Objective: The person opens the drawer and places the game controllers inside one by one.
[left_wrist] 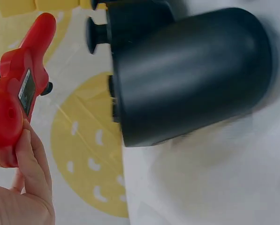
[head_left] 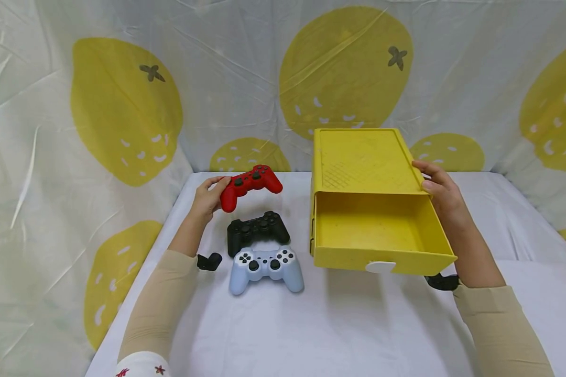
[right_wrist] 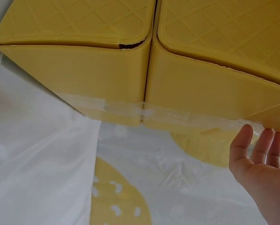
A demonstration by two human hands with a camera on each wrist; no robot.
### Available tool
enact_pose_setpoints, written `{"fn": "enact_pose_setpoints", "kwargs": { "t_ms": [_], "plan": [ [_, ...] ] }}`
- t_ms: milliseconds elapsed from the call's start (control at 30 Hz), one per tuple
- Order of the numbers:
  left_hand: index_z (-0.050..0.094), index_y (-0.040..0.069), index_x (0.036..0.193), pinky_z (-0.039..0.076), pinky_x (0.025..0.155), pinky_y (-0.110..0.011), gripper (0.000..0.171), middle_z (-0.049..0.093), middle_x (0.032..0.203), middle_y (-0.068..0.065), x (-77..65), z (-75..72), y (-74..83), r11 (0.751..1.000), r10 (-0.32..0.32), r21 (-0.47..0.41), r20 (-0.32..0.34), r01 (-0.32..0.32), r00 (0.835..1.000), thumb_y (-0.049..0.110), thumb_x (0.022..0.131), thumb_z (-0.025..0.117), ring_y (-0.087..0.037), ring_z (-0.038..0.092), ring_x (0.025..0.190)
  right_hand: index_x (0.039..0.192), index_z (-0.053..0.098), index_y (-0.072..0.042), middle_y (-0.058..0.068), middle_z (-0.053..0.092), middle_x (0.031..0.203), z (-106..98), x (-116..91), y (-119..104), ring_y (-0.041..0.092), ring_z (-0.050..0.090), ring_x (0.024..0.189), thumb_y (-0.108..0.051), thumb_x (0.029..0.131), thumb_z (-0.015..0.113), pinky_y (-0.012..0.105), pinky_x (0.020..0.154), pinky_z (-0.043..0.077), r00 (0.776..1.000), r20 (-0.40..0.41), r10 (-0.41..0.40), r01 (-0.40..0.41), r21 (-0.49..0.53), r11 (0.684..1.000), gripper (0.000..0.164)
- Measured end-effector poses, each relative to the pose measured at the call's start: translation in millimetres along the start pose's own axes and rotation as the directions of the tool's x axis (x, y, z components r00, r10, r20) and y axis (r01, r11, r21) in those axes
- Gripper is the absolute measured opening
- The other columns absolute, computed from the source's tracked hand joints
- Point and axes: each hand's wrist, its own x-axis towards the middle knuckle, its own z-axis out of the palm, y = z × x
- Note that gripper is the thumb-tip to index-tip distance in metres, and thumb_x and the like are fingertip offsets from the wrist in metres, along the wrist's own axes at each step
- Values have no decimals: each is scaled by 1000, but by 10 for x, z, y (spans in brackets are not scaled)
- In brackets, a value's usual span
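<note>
My left hand (head_left: 208, 199) grips a red game controller (head_left: 252, 184) by its left handle, above the table. In the left wrist view, the red controller (left_wrist: 32, 70) shows its underside, with the fingers around one handle. Below it a black game controller (head_left: 257, 230) lies on the table, and a pale blue game controller (head_left: 266, 266) lies just in front of that. My right hand (head_left: 445, 199) rests fingertips and thumb on the right side of a yellow drawer box (head_left: 358, 157). Its upper drawer (head_left: 382, 256), with a white pull tab, is pulled out and bare inside.
White cloth covers the table (head_left: 339, 340). Behind and beside it hangs a pale curtain (head_left: 236, 78) with yellow lemon prints. In the right wrist view, the drawer box's side (right_wrist: 97, 75) shows two yellow units against each other, with clear tape across them.
</note>
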Motion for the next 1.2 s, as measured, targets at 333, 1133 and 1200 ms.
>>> {"fn": "enact_pose_setpoints", "kwargs": {
  "t_ms": [333, 1133, 1200],
  "plan": [
    [47, 2, 135, 55, 57, -22, 52, 61, 92, -4, -256, 14, 280, 997, 56, -60, 85, -51, 995, 29, 95, 63, -10, 65, 59, 135, 49, -9, 7, 50, 121, -3, 3, -3, 12, 58, 97, -9, 102, 39, 20, 83, 51, 1000, -8, 0, 0, -9, 1000, 35],
    [53, 8, 128, 57, 67, -26, 40, 64, 101, -5, -747, 123, 820, 991, 110, -93, 217, -92, 970, 29, 95, 63, -15, 69, 75, 135, 51, -10, 6, 51, 122, 4, 12, -6, 13, 58, 98, -9, 102, 39, 20, 84, 51, 1000, -16, -3, 2, -10, 1000, 35],
    [51, 5, 132, 57, 68, -27, 45, 64, 101, -6, -794, 163, 859, 991, 117, -85, 229, -100, 966, 29, 96, 62, -16, 70, 75, 135, 50, -10, 6, 51, 122, 4, 8, -6, 13, 58, 99, -10, 102, 39, 20, 84, 51, 1000, -16, 4, -4, -11, 1000, 35]
  ]
}}
